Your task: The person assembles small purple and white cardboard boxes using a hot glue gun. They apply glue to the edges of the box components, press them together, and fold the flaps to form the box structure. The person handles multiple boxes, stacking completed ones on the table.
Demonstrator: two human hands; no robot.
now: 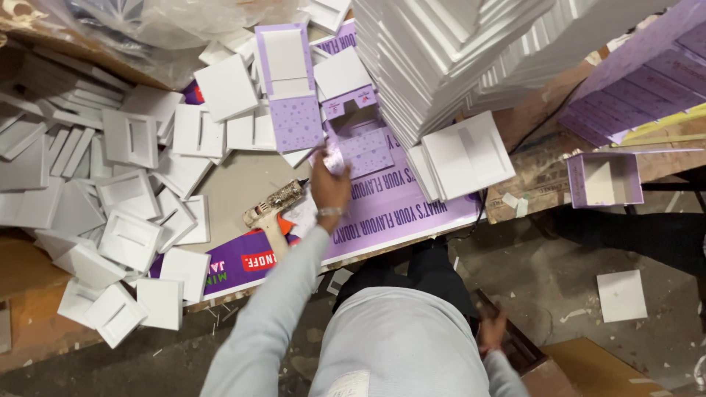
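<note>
1. We see a glue gun (271, 209) lying on the counter (235, 184), tip towards the upper right.
2. We see loose white foam trays (129, 239) heaped over the left side of the counter, many tilted and overlapping.
3. We see a tall stack of white boards (441, 51) rising at the upper middle, with a few white trays (467, 154) leaning at its foot.
4. We see a purple banner sheet (397, 198) spread flat along the counter's near edge.
5. We see an open purple box (604, 179) to the right, just below stacked purple sheets (647, 81).
6. We see a white square (621, 295) lying on the dusty floor (559, 279).
7. We see clear plastic wrap (162, 22) bunched at the top left.
</note>
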